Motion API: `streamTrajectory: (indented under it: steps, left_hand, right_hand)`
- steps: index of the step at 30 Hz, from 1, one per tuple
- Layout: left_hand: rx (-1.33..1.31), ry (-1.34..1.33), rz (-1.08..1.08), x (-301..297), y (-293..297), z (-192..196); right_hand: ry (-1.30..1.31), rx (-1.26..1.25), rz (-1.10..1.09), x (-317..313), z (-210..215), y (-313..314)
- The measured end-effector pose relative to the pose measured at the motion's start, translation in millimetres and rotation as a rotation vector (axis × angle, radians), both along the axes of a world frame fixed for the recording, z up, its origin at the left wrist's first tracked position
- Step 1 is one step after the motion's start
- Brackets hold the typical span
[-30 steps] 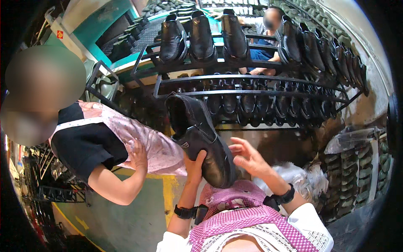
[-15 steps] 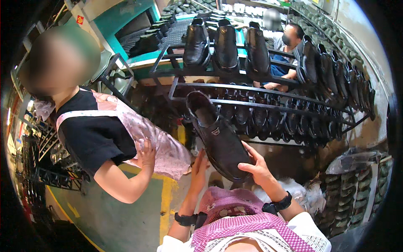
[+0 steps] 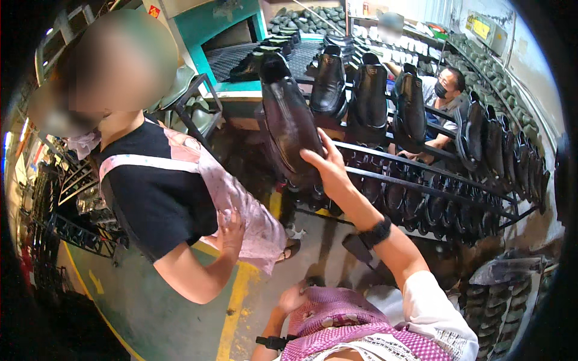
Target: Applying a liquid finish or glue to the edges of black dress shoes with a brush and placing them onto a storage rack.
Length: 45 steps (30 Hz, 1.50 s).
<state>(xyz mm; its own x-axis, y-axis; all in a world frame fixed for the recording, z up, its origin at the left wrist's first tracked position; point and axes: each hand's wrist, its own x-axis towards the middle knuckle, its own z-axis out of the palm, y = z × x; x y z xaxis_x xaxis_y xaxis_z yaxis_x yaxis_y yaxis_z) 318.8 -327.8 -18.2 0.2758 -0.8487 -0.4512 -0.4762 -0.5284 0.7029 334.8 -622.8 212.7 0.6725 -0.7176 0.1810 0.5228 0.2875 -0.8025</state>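
My right hand (image 3: 328, 171) is raised and grips a black leather shoe (image 3: 289, 123) by its heel end, sole toward me, toe pointing up toward the top rail of a black metal shoe rack (image 3: 421, 171). My left hand (image 3: 293, 296) is low near my chest, against a pink checked cloth (image 3: 340, 319), fingers curled; whether it holds the cloth is unclear. Both wrists wear black bands.
Black shoes (image 3: 370, 96) stand in rows on the rack's tiers. A person in a black shirt and pink apron (image 3: 174, 192) stands close at my left. Another person (image 3: 442, 99) works behind the rack. A yellow floor line (image 3: 238, 307) runs below.
My right hand has lifted the shoe up toward the rack's top tier. My left hand has let go of the shoe and dropped to my chest.
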Motion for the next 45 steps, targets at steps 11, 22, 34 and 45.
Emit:
streamTrajectory:
  steps: [11, 22, 34, 45]
  left_hand:
    - [0.045, 0.015, 0.023, 19, 0, 4]
    - [-0.027, 0.201, 0.01, 43, -27, -18]
    - [-0.109, 0.138, -0.366, 28, -99, 0]
    - [-0.14, 0.126, -0.297, -6, -99, 15]
  right_hand:
    - [0.759, -0.306, -0.568, 145, -5, -114]
    - [0.324, -0.769, -0.751, 39, -27, -17]
    - [0.438, 0.069, -0.683, -77, -29, -77]
    - [0.135, 0.289, -0.498, -68, -4, -119]
